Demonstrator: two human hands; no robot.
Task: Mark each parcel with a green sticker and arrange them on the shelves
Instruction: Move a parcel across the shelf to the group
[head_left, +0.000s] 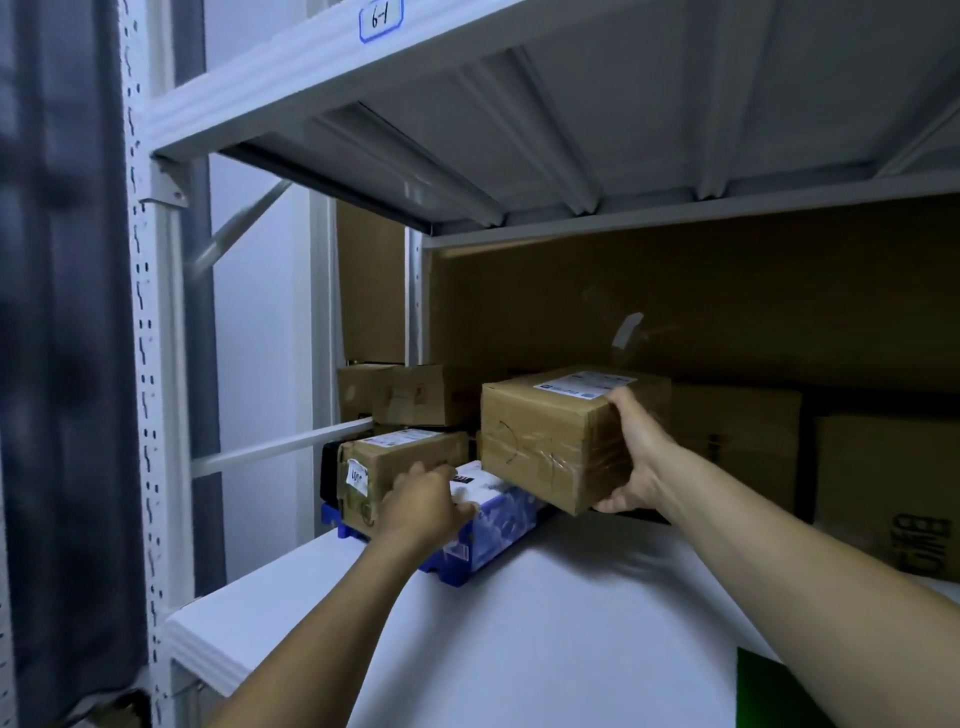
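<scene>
Open shelf (545, 623) front, parcels (400, 460) crowding back-left — cartons (737, 441) walling right rear

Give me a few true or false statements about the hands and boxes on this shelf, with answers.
1. The right hand grips a taped cardboard box. True.
2. That box bears no label. False: a white label lies on its top.
3. The left hand is at the blue and white box. True.
4. The small cardboard box stands on the upper shelf. False: it is on the lower shelf, by the left hand.
</scene>
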